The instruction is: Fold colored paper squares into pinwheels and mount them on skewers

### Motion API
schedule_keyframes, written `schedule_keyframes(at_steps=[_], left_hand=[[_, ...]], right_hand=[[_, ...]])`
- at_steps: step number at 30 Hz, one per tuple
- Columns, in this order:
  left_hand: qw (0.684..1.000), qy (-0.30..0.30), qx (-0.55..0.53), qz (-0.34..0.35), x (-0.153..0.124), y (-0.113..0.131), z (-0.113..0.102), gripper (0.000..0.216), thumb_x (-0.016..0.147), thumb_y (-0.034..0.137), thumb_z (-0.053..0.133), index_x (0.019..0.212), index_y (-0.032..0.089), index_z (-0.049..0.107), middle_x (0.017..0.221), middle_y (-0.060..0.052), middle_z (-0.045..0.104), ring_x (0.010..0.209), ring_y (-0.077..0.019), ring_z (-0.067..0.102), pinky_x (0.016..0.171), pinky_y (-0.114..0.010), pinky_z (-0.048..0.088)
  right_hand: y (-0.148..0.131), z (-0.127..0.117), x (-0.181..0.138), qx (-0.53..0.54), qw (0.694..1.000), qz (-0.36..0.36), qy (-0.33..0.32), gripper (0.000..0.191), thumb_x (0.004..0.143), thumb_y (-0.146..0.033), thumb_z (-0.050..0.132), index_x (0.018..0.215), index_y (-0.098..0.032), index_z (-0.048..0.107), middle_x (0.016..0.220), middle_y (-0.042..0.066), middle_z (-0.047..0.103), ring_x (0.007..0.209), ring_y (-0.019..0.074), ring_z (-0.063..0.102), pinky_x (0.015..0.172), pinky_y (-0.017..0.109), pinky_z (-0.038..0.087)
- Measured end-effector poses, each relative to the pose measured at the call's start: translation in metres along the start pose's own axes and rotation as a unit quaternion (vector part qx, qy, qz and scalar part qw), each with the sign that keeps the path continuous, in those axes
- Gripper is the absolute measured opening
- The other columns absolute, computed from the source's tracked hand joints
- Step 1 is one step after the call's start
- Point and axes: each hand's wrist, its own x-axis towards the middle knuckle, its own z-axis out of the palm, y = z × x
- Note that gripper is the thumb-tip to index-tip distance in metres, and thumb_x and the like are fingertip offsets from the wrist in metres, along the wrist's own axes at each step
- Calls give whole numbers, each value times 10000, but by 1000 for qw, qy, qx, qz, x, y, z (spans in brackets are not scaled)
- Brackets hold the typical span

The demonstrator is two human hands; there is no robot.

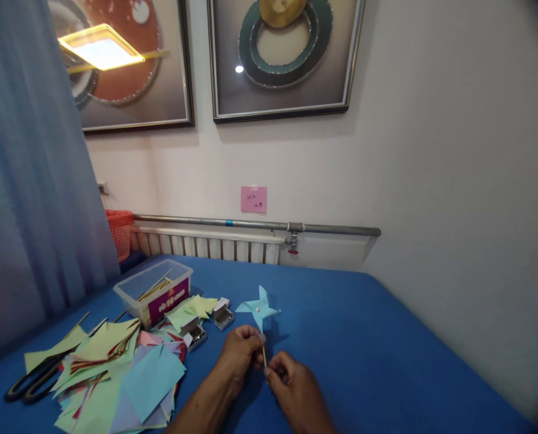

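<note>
Weighing almost nothing, by the look of it, the light-blue paper pinwheel (259,310) should be soft and easily creased at the blades, while its thin wooden stick (265,355) looks stiff but liable to snap if bent hard. Best hold is on the stick. The left hand (242,348) pinches it just under the pinwheel; whether those fingers touch the lowest blade, I cannot tell. The right hand (291,386) has thumb and finger closed at its lower part. The pinwheel sits in the lower centre of the frame, pointed blades spread around a tiny, unclear centre fastening.
</note>
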Motion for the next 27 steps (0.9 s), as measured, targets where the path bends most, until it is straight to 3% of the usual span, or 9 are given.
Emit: schedule_keyframes(at_steps=[9,16,20,22,25,27], left_hand=[[1000,21,3,15,2,-2,3,306,593,411,762,654,210,540,479,53,531,409,-85,453,441,-221,336],[999,25,26,21,3,-6,2,427,559,529,798,668,178,581,537,29,567,405,-82,454,421,-218,323],[995,28,94,28,5,-11,4,429,548,563,768,622,200,551,461,61,484,371,-82,407,406,-221,253],[992,19,120,38,5,-14,6,404,571,537,763,600,210,526,441,77,439,379,-82,394,422,-225,251],[987,13,151,59,5,-20,7,366,626,474,771,596,209,520,463,81,427,420,-83,391,461,-226,272],[982,10,173,76,5,-23,7,347,654,438,774,591,203,527,487,75,434,450,-86,394,486,-229,281]], right_hand=[[4,6,3,-9,1000,18,14,102,814,-204,592,717,-226,612,643,-29,644,616,156,584,610,248,371],[11,-2,10,-87,994,41,44,122,852,-170,574,757,-209,639,665,-1,684,624,162,615,598,248,361],[22,-50,35,-184,980,43,67,158,885,-154,576,782,-209,683,719,9,734,685,160,670,634,233,385],[30,-90,53,-269,953,95,102,178,912,-170,575,805,-209,713,767,36,756,749,184,697,674,250,401],[46,-153,77,-316,925,155,145,254,957,-156,504,861,-176,738,887,129,778,867,244,725,709,289,416],[56,-181,87,-339,905,202,157,262,935,-122,498,878,-146,753,931,187,780,900,285,740,696,312,426]])
